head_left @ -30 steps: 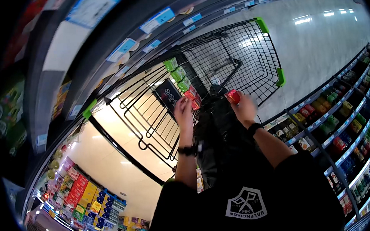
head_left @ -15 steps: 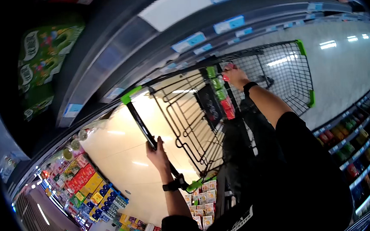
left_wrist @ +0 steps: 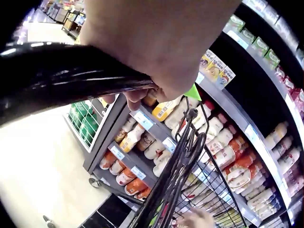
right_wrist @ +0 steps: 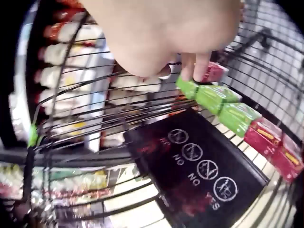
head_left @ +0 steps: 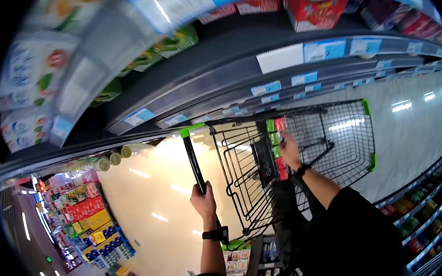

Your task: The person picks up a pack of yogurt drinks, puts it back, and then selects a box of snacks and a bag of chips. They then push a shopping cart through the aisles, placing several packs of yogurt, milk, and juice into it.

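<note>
My left hand (head_left: 203,201) grips the black handle (head_left: 194,163) of a shopping cart, its fingers wrapped round the bar. Inside the cart, my right hand (head_left: 290,152) reaches down to a row of small cartons. Three green cartons (right_wrist: 218,98) and two red cartons (right_wrist: 263,135) stand in line behind a black sign panel (right_wrist: 190,166). One more red carton (right_wrist: 214,72) sits beside the green end of the row. In the right wrist view, straight fingertips (right_wrist: 201,66) reach down at the end green carton; the palm side is hidden.
A shelf with price tags (head_left: 323,50) and boxed drinks (head_left: 319,8) runs close along the cart's far side. The deep wire basket (head_left: 346,134) lies right of the cartons. More stocked shelves (head_left: 426,216) stand at right, and a product display (head_left: 85,214) at left.
My left hand went from the cartons to the cart handle. My right hand carried a red carton to the far end of the row, where it now stands. The view has turned toward the shelf.
</note>
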A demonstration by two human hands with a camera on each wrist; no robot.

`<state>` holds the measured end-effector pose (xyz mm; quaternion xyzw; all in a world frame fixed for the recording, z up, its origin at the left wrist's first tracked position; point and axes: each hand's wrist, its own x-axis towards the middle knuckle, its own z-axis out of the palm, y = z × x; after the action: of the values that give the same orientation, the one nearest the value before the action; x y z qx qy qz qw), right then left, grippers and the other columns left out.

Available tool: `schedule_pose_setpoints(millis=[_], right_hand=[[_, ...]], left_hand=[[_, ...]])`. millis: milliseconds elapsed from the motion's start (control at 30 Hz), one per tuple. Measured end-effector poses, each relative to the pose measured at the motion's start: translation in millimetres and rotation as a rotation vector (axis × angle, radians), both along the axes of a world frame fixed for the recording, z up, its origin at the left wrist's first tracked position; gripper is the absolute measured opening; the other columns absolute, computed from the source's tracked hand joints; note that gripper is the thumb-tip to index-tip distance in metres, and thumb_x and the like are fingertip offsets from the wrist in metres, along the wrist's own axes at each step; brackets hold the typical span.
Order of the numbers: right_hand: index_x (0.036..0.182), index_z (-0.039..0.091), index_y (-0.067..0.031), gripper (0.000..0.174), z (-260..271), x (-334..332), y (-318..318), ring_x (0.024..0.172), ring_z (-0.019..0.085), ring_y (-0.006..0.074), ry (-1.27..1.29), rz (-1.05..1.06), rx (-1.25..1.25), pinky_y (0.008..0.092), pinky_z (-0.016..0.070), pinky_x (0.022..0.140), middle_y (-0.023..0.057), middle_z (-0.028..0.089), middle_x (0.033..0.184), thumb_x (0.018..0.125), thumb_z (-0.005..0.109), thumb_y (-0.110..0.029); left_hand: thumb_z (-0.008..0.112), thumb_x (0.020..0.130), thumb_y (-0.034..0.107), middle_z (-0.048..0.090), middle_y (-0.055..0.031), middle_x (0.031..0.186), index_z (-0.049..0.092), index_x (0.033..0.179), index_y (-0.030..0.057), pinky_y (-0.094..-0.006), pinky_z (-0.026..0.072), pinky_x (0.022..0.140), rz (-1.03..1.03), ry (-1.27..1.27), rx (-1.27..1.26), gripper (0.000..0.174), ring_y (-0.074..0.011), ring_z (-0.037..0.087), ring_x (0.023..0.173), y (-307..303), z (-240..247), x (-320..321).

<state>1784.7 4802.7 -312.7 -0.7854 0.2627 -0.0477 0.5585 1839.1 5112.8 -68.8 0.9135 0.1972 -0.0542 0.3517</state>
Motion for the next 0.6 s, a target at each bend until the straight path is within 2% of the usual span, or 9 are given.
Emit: schedule_pose_setpoints(millis=[67, 133, 200, 233, 300, 400, 500, 533, 600], right_hand=[[0.127, 0.061, -0.0026, 0.039, 76.2, -1.4, -10.1, 0.083, 0.067, 0.0283, -0.115, 0.060, 0.036, 0.0373, 0.0535, 0.075, 0.0168, 0.067, 0.110, 0.089, 0.067, -0.002], [0.123, 0.063, -0.0027, 0.035, 154.5, 6.7, -29.6, 0.080, 0.067, 0.0275, -0.272, 0.112, -0.061, 0.0359, 0.0531, 0.071, 0.0150, 0.067, 0.103, 0.088, 0.067, -0.001], [0.117, 0.066, -0.0021, 0.032, 239.5, 30.8, -53.7, 0.084, 0.068, 0.0290, -0.579, 0.067, -0.297, 0.0365, 0.0542, 0.075, 0.0120, 0.067, 0.095, 0.086, 0.070, 0.000], [0.117, 0.066, -0.0011, 0.033, 283.4, 44.3, -68.6, 0.090, 0.067, 0.0306, -0.685, 0.011, -0.460, 0.0372, 0.0542, 0.078, 0.0126, 0.067, 0.099, 0.085, 0.072, 0.001], [0.118, 0.065, 0.0005, 0.037, 346.9, 69.5, -95.3, 0.102, 0.065, 0.0334, -0.833, -0.086, -0.673, 0.0383, 0.0536, 0.085, 0.0148, 0.065, 0.112, 0.083, 0.074, 0.000], [0.125, 0.061, 0.0005, 0.047, 417.2, 107.0, -114.5, 0.119, 0.057, 0.0347, -0.933, -0.240, -0.760, 0.0412, 0.0499, 0.096, 0.0173, 0.056, 0.130, 0.082, 0.079, -0.005], [0.127, 0.060, 0.0005, 0.056, 460.3, 141.7, -119.3, 0.116, 0.056, 0.0375, -0.942, -0.317, -0.770, 0.0453, 0.0477, 0.096, 0.0191, 0.055, 0.127, 0.080, 0.085, -0.016], [0.127, 0.060, 0.0005, 0.056, 464.9, 152.6, -120.7, 0.116, 0.056, 0.0375, -0.946, -0.305, -0.778, 0.0453, 0.0477, 0.096, 0.0191, 0.055, 0.127, 0.080, 0.085, -0.016], [0.126, 0.061, -0.0004, 0.062, 466.3, 173.9, -124.3, 0.110, 0.056, 0.0405, -0.903, -0.336, -0.861, 0.0481, 0.0461, 0.093, 0.0220, 0.055, 0.125, 0.077, 0.087, -0.028]], left_hand=[[0.073, 0.092, 0.024, 0.058, -0.0048, 0.061, 0.061, 0.079, -0.0027, -0.0306, 0.0386, 0.052, -0.015, 0.026, 0.087, 0.032, -0.0101, 0.049, 0.055, -5.3, 11.8, -0.9], [0.073, 0.090, 0.026, 0.054, -0.0062, 0.055, 0.059, 0.074, -0.0028, -0.0334, 0.0353, 0.048, -0.013, -0.061, 0.070, 0.036, -0.0116, 0.044, 0.050, -5.6, 12.3, -4.8], [0.073, 0.088, 0.029, 0.059, -0.0139, 0.056, 0.061, 0.076, -0.0019, -0.0397, 0.0426, 0.050, -0.048, -0.055, 0.151, 0.036, -0.0260, 0.054, 0.047, -2.1, 10.2, -5.2], [0.073, 0.088, 0.029, 0.059, -0.0139, 0.056, 0.061, 0.076, -0.0019, -0.0397, 0.0426, 0.050, -0.040, -0.073, 0.133, 0.036, -0.0260, 0.054, 0.047, -0.6, 7.8, -4.5], [0.072, 0.088, 0.031, 0.063, -0.0175, 0.060, 0.063, 0.077, -0.0014, -0.0436, 0.0477, 0.055, -0.066, -0.089, 0.170, 0.035, -0.0341, 0.062, 0.054, 2.2, 6.3, -7.5], [0.071, 0.086, 0.031, 0.067, -0.0188, 0.067, 0.066, 0.081, 0.0002, -0.0473, 0.0521, 0.062, -0.072, -0.075, 0.222, 0.031, -0.0388, 0.067, 0.064, 2.5, 7.4, -8.3], [0.071, 0.086, 0.030, 0.068, -0.0194, 0.069, 0.066, 0.082, 0.0008, -0.0486, 0.0532, 0.064, -0.066, -0.071, 0.273, 0.030, -0.0401, 0.068, 0.067, -0.2, 11.3, -9.0], [0.071, 0.086, 0.030, 0.068, -0.0196, 0.069, 0.067, 0.082, 0.0011, -0.0490, 0.0537, 0.065, -0.053, -0.068, 0.223, 0.030, -0.0400, 0.068, 0.068, 1.4, 10.4, -9.6], [0.071, 0.086, 0.031, 0.069, -0.0194, 0.070, 0.067, 0.081, 0.0012, -0.0493, 0.0538, 0.065, -0.048, -0.086, 0.222, 0.030, -0.0402, 0.068, 0.068, 2.8, 6.8, -10.9]])
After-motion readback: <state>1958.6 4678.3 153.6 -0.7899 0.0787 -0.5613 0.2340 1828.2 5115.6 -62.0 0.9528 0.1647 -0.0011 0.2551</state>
